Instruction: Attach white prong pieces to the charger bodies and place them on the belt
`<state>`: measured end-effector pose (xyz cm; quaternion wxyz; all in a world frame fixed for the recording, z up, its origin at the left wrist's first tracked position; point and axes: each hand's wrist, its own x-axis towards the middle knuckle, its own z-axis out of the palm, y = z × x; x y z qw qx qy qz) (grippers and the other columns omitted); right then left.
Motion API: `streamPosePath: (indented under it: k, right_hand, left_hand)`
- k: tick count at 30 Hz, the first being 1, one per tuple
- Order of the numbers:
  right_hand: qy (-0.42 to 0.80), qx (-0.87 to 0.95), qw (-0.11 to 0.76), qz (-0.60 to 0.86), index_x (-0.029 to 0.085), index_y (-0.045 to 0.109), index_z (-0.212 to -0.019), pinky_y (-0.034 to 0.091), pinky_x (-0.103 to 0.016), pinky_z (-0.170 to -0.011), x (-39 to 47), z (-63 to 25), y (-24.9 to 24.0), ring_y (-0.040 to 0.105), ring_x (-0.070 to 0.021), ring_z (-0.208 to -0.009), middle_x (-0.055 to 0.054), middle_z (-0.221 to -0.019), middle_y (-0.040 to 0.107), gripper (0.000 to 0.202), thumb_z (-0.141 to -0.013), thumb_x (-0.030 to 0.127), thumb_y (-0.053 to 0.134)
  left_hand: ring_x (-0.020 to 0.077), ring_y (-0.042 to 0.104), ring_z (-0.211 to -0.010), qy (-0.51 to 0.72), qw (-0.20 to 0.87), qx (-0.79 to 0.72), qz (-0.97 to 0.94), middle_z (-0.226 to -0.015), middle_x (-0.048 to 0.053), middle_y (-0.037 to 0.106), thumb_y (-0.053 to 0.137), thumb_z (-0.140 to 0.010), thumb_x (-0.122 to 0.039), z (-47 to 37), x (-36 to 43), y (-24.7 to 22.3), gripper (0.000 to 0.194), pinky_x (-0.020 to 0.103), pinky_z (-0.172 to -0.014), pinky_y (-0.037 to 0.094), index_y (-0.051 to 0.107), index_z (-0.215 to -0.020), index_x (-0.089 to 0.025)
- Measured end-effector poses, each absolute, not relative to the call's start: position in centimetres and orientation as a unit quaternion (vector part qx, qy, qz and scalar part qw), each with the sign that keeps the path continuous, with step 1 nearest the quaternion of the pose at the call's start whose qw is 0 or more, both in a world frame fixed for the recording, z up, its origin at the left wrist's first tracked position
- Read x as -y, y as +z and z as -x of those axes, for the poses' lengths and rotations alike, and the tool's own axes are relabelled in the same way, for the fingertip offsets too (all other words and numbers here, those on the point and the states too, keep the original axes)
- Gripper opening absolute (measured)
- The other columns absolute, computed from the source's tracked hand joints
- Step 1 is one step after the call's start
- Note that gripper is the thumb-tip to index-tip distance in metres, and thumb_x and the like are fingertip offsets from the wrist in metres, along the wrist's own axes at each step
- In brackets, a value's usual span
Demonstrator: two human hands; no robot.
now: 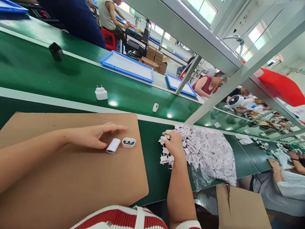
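Observation:
My left hand [95, 135] hovers over the brown cardboard sheet [78, 178], fingers apart, holding nothing. Just right of its fingers lies a white rectangular housing [113, 146], and beside that sits a white open case [129, 142] with circuit parts showing inside. My right hand [175, 144] reaches to the left edge of a pile of small white plastic plug parts [205, 149], partly covered by a clear bag. Its fingers are bent down among the loose pieces; whether they grip one is hidden.
Beyond the cardboard, a green conveyor [128, 98] carries a white plug adapter [101, 93], a small white unit [155, 107] and a black block [56, 51]. Blue-rimmed trays [126, 66] line its far side. A metal post slants down at right. An open carton [243, 206] stands lower right, near a seated person.

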<state>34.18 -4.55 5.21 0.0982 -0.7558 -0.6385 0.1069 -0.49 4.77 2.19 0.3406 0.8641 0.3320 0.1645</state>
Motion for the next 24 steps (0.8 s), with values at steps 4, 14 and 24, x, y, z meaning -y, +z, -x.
streamPosePath:
  k: [4, 14, 24]
  right_hand:
    - [0.084, 0.624, 0.062, 0.775, 0.024, 0.072, -0.104, 0.043, -0.041, -0.094, 5.0, -33.8, 5.5, 0.059, -0.0299, -0.112, -0.007, -0.113, 0.071, 0.032, -0.073, 0.018, 0.077]
    - [0.303, 0.578, 0.339, 0.677, 0.023, 0.069, -0.11, 0.053, -0.033, -0.076, 4.4, -32.7, 4.4, 0.07, -0.0231, -0.102, -0.007, -0.114, 0.076, 0.031, -0.079, 0.028, 0.065]
    - [0.498, 0.525, 0.455, 0.518, 0.026, 0.059, -0.127, 0.058, -0.032, -0.079, 4.8, -30.4, 4.2, 0.075, -0.0186, -0.089, -0.002, -0.103, 0.075, 0.049, -0.079, 0.028, 0.064]
  left_hand:
    - [0.0318, 0.057, -0.134, 0.118, 0.385, -0.306, -0.863, -0.145, 0.005, 0.063, 0.067, -0.083, -0.036, 0.8, -3.9, 0.9, 0.056, 0.042, -0.114, 0.047, 0.065, -0.139, -0.036]
    - [0.0336, 0.048, -0.142, 0.138, 0.261, -0.261, -0.919, -0.15, 0.003, 0.059, 0.053, -0.092, -0.025, 0.6, 0.8, 1.4, 0.044, 0.05, -0.119, 0.04, 0.071, -0.128, -0.04]
    - [0.0341, 0.054, -0.139, 0.192, 0.252, -0.278, -0.907, -0.158, 0.002, 0.053, 0.05, -0.095, -0.027, 2.6, 0.3, -0.3, 0.044, 0.047, -0.118, 0.042, 0.071, -0.131, -0.039]
